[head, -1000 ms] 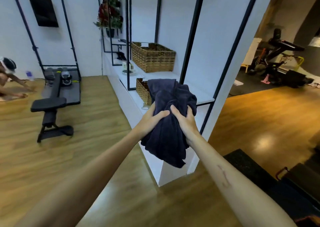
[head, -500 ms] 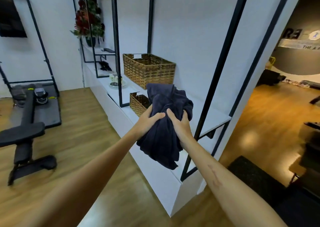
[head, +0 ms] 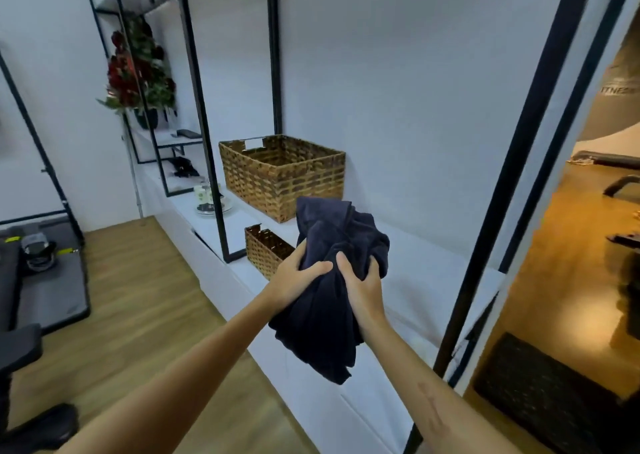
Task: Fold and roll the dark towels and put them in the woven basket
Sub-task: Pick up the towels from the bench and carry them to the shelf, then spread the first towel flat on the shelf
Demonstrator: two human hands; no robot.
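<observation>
A bunched dark navy towel [head: 329, 308] hangs in the air in front of me, crumpled, its lower end dangling. My left hand [head: 294, 280] grips its left side and my right hand [head: 363, 287] grips its right side, both closed on the cloth. Behind it, a large woven basket [head: 284, 179] stands on the white shelf [head: 433, 273], open on top and with nothing visible inside. A smaller woven basket [head: 266, 252] sits lower and nearer, partly hidden by the towel and my left hand.
Black metal frame posts [head: 204, 114] rise from the shelf on both sides of the baskets. A tray with small jars [head: 207, 200] and a red flower arrangement [head: 138, 69] stand further left. A dark exercise mat [head: 45, 273] lies on the wooden floor at left.
I have come closer to the shelf and the view has swung right. The baskets look larger. Both hands keep the same hold on the towel.
</observation>
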